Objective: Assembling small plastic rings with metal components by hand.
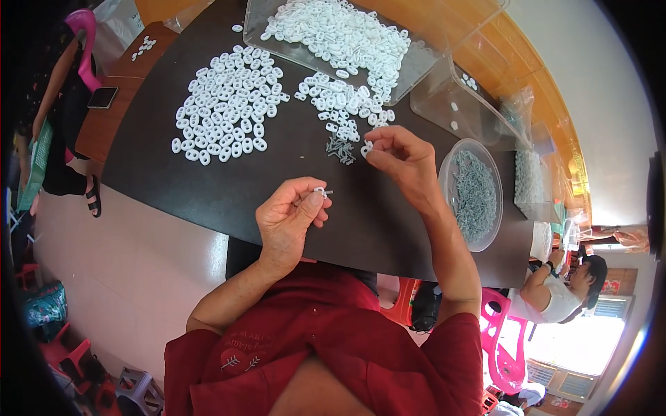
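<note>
Pinching white link (pixel 365 150) in right hand (pixel 399 158), left of tub (pixel 499 201) of screws (pixel 473 197); farther left, gripping screw (pixel 329 192) and link (pixel 320 189) in left hand (pixel 288 216). Beyond tub, leftward: bin (pixel 424 64) of links (pixel 340 38).

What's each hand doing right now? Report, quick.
Left hand: closed, holding a white piece with a screw sticking out.
Right hand: closed, pinching another white piece.

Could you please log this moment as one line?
left hand: holds white link, grey pin | right hand: holds second white link | tub: grey pins
</note>
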